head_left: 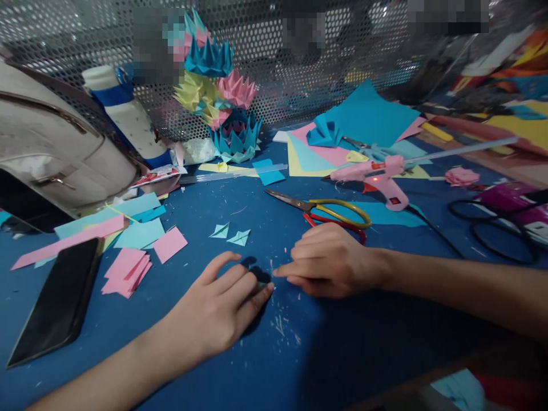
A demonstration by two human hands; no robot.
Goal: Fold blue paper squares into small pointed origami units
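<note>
My left hand [226, 297] rests low over the blue tabletop, fingers curled and fingertips pressed down. A sliver of pale blue paper [262, 284] shows beneath those fingertips; most of it is hidden. Just across a small gap, my right hand [325, 262] has its index finger pointing at the table, the other fingers folded in, and nothing visible in its grip. Beyond my left hand lie two small folded light-blue paper pieces [220, 230]. Scissors [317, 211] with yellow and red handles lie right behind my right hand.
A pink glue gun [381, 174] with a lit red light lies at right, its cord trailing. Left are pink paper squares [126, 271], a black phone [57, 299], a bottle [124, 111] and a bag [55, 125]. Folded-paper flowers [235, 134] and coloured sheets [372, 120] stand behind.
</note>
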